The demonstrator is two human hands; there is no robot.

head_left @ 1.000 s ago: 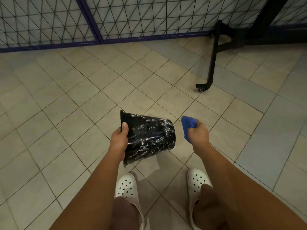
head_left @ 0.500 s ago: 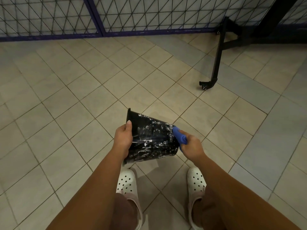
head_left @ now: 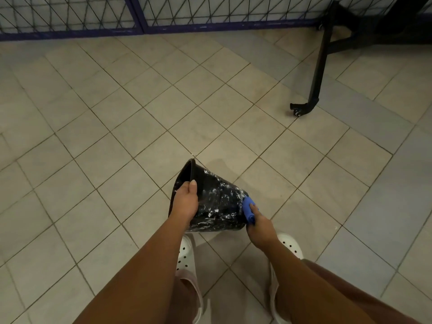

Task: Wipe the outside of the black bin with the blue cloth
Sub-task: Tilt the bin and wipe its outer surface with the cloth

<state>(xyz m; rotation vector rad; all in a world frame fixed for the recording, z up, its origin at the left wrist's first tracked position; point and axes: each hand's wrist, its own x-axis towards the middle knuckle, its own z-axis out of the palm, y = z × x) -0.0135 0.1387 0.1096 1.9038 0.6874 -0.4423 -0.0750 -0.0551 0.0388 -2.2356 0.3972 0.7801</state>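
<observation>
The black bin (head_left: pixel 219 202) is held on its side above the tiled floor, its mouth to the left and its base to the right. White smears speckle its outside. My left hand (head_left: pixel 185 202) grips the rim, thumb on the outer wall. The bunched blue cloth (head_left: pixel 248 209) is in my right hand (head_left: pixel 259 224), which presses it against the bin's wall near the base end. The far side of the bin is hidden.
My two white clogs (head_left: pixel 187 253) stand on the beige floor tiles (head_left: pixel 131 141) below the bin. A black wheeled stand leg (head_left: pixel 314 83) reaches in from the upper right. A wire mesh fence (head_left: pixel 93 17) with blue frame runs along the back.
My right hand brought the cloth from beside the bin onto its wall near the base. The bin has tilted so its mouth points more up and left.
</observation>
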